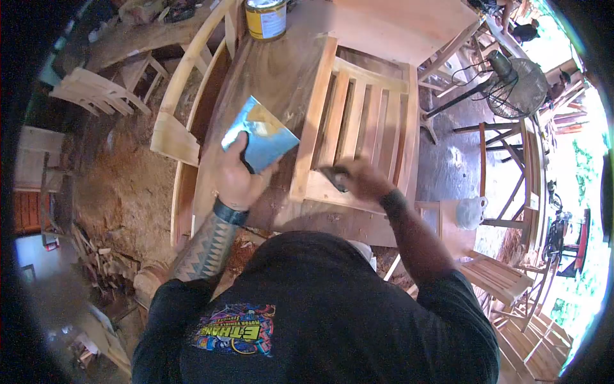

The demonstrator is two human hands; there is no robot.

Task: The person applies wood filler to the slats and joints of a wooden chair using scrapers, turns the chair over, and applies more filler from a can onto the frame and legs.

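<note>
My left hand (240, 176) holds up a flat bluish sheet (272, 144) with a smear of tan paste on its upper part, thumb on its face. Fingers of my right hand (361, 179) are wrapped around a small dark flat tool, perhaps a putty knife (334, 178); motion blurs it. Its edge is at the near rail of a slatted wooden frame (307, 115), which lies flat on the wooden workbench (256, 77). The sheet is left of the frame, above the bench.
A yellow can (265, 20) stands at the bench's far end. To the right are a black fan (515, 86) and a whitish plastic container (470, 212). Unfinished wooden furniture surrounds the bench, including a slatted piece (495, 276) at lower right. Dirt ground (115, 185) lies left.
</note>
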